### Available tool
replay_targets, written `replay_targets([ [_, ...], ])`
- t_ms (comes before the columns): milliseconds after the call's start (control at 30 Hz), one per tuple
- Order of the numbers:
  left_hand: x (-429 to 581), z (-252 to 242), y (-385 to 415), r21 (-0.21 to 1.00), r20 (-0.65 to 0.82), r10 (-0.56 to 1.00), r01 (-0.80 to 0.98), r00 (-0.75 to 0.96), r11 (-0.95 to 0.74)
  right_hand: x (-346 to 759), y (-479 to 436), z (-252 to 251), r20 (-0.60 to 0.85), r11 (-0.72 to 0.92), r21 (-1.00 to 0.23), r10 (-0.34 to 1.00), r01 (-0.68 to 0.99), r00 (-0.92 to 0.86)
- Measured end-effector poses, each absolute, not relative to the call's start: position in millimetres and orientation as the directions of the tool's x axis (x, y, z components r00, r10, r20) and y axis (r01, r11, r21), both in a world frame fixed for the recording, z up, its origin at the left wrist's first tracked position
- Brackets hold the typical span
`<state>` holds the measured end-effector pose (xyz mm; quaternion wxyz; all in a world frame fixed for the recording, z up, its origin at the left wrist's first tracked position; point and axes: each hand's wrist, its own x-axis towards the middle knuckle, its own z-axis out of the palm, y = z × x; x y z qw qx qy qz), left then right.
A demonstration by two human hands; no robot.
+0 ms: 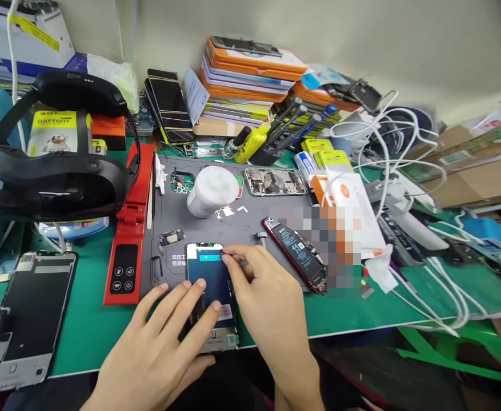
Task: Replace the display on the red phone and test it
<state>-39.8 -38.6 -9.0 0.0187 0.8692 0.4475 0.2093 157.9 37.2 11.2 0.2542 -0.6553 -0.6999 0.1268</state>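
A phone screen assembly [211,285] lies back side up on the grey work mat, near the table's front edge. Across its left side rests my left hand [164,325], fingers stretched out and lightly apart. My right hand [263,291] has thumb and index finger pinched together at the screen's upper right corner; what is between the tips is hidden or too small to name. Right of it lies an opened red phone [296,257] with its battery exposed. A small speaker-like part [173,236] and a white-capped jar [213,191] sit farther back on the mat [250,228].
Another screen assembly [27,314] lies at far left, beside a red folding lamp [128,245]. A black headset [61,160] stands behind it. An open phone frame [275,181] is at the mat's back. Boxes [250,80] are stacked against the wall; white cables [447,285] sprawl at right.
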Motion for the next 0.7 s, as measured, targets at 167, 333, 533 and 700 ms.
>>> replay_targets([
  [167,-39.5,-9.1,-38.0,0.227,0.347,0.784,0.765,0.514,-0.602,155.8,36.1,8.6,0.216,0.136,-0.502,0.976,0.854,-0.028],
  [333,-39.4,-9.1,-38.6,0.223,0.349,0.784,0.767,0.514,-0.602,154.4,34.6,7.1,0.25,0.158,-0.447,0.967,0.88,-0.047],
  [533,-40.3,-8.3,-40.6,0.244,0.327,0.795,0.767,0.511,-0.593,154.7,37.6,11.5,0.188,0.131,-0.456,0.981,0.88,-0.048],
  [700,-39.6,-8.1,-39.2,0.244,0.337,0.793,0.767,0.507,-0.594,154.8,39.8,12.1,0.148,0.08,-0.523,0.989,0.849,-0.002],
])
